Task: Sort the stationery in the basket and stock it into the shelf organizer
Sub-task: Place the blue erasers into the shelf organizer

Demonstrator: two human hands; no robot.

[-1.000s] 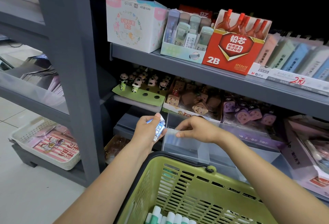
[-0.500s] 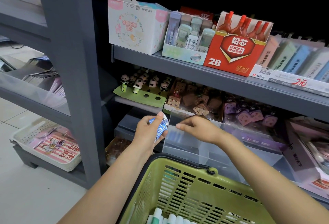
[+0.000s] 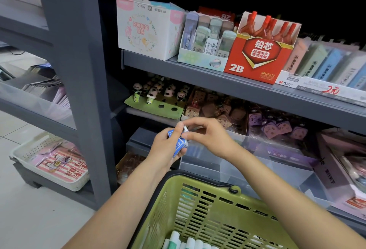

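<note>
My left hand [image 3: 168, 147] grips a small bunch of blue-and-white erasers [image 3: 178, 142], fingers curled round them, just above and behind the far rim of the green basket [image 3: 208, 209]. My right hand [image 3: 206, 135] meets it from the right; its thumb and forefinger pinch the top piece of the same bunch. Both grips are closed on the erasers, the two hands touching at the fingertips.

Directly behind the basket stands the clear shelf organizer [image 3: 237, 167], its compartments see-through; contents cannot be told. Inside the basket, at its near edge, lie white-and-green capped items [image 3: 184, 241], only partly in view.

Above and behind the basket, the middle shelf carries panda figures [image 3: 152, 92] on a green card, then brown and purple novelty pieces to their right. Higher still sits the red 2B lead box [image 3: 257, 54]. Left of the basket, low down, a white tray [image 3: 49, 163] holds a striped packet.
</note>
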